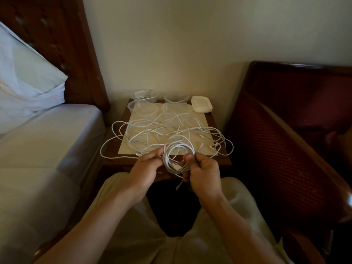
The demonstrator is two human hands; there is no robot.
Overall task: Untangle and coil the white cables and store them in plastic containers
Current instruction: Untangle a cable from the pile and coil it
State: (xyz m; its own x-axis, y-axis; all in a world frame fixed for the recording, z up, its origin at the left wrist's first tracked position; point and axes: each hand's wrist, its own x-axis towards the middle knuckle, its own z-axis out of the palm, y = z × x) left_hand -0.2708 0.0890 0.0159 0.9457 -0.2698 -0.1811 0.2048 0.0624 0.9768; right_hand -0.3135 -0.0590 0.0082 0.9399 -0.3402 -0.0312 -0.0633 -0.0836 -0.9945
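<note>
— Which step is this, would you say?

— The coiling. Both hands are up in front of the counter (213,161), holding one coil of white cable (178,159) between them. The left hand (146,168) has its fingers curled on the coil's left side; the right hand (204,170) pinches the right side, thumb on top. A plug end (177,186) dangles just below the coil.

— So that cable's nearly wound?

— It looks so to me, since only that short tail hangs free. I'd judge the next move is to tuck the tail in, keep the loops pinched so they don't spring apart, and carry the coil to a tub.

— And the remaining cables?

— A tangled heap of white cables (162,130) lies on the counter just behind the coil, some loops hanging over the counter's left and right edges. Most of the work is still ahead.

— Which tubs?

— Four clear plastic containers stand beyond the heap, at the counter's far edge by the wall. The near-left container (142,108) and the near-right container (177,108) look empty. The far-left one (145,94) may hold something small and pale; I can't tell what. The far-right one (177,97) is too faint to judge. A stack of white lids (202,104) sits to their right.
</note>
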